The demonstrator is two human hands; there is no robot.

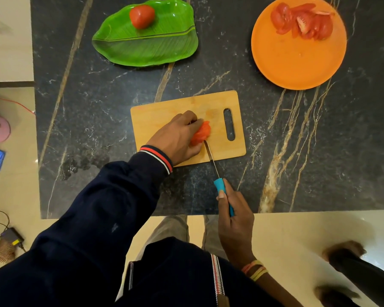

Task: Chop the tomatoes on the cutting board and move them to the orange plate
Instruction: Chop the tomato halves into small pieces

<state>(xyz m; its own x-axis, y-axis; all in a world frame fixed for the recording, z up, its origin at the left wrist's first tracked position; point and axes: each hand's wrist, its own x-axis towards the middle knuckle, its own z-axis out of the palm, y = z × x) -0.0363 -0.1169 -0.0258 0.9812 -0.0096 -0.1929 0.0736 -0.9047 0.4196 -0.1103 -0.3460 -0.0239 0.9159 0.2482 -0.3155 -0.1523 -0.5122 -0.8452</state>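
Head view: the cutting board [160, 114] lies on the dark marble countertop [98, 107]. The left hand [177, 138] rests on the board, fingers curled over the sliced tomato [201, 134] and gripping it from the left side. The right hand [235, 222] is clamped round the blue handle of the knife [211, 158] – the blade tip meets the near edge of the sliced tomato. The orange plate [297, 63] sits far right, well apart from the board, with cut tomato pieces [302, 21] piled at its far side. The green leaf plate [142, 47] – far left – carries one whole tomato [141, 16].
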